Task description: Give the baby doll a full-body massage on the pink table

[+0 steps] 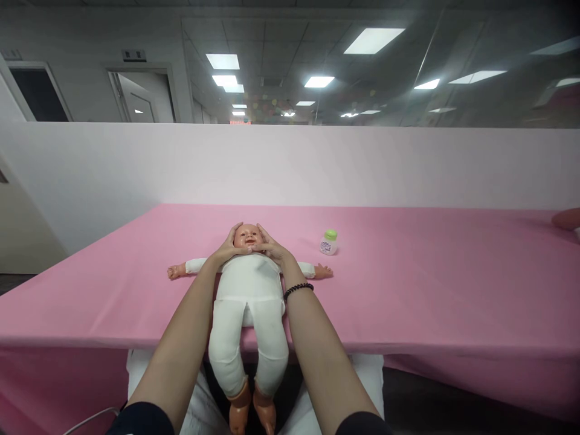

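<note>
A baby doll [248, 281] with a white cloth body lies on its back, its arms stretched out sideways and its legs hanging over the table's front edge towards me. My left hand [227, 248] cups one side of the doll's head, with the thumb across the chin. On the opposite side, my right hand [274, 249] holds the head in the same way, its thumb also by the chin. The doll's face shows between my two hands. A small clear bottle with a green cap [328, 243] stands to the right of the doll's hand.
A pink cloth [430, 290] covers the table. Behind it runs a white partition [317, 166] with glass above. Part of another doll or a person's limb [566, 219] shows at the far right edge. A thin cable [93, 417] lies at lower left.
</note>
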Motion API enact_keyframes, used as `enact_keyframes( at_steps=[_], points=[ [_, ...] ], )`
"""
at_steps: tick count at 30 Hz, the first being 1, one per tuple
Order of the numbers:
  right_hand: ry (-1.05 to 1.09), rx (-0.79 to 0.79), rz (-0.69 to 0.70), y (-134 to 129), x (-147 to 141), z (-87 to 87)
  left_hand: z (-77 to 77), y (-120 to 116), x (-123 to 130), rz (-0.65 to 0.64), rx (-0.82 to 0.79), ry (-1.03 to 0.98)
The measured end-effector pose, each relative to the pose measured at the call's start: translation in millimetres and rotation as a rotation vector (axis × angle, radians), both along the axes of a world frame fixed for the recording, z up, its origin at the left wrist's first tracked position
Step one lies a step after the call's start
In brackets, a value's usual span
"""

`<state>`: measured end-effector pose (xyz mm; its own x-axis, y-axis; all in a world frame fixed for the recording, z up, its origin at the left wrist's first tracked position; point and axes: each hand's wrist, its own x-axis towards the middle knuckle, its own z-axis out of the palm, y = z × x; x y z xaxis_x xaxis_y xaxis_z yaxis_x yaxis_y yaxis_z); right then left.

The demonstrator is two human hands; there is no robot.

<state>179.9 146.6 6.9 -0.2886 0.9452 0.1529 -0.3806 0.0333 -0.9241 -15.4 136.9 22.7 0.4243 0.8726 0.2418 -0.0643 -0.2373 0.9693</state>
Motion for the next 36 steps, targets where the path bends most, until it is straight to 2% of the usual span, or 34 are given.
enact_keyframes(
  at_steps=[9, 20, 27, 36],
  points=[
    [0.001, -0.014, -0.016, 3.7, -2.0, 4.0, -0.1, 0.4, 2.4, -0.058, -0.162, -0.172],
    [-0.004, -0.022, -0.024, -3.5, -1.0, 4.8, 0.3, 0.3, 1.0, -0.007, 0.004, -0.011],
    [0.0, -0.021, -0.03, -3.1, -1.2, 5.1, 1.0, -0.3, 1.0, 0.003, 0.003, 0.007],
    [0.007, -0.02, -0.028, -1.2, -4.7, 6.9, 2.3, -3.6, 0.1, -0.042, -0.079, -0.076]
  ],
)
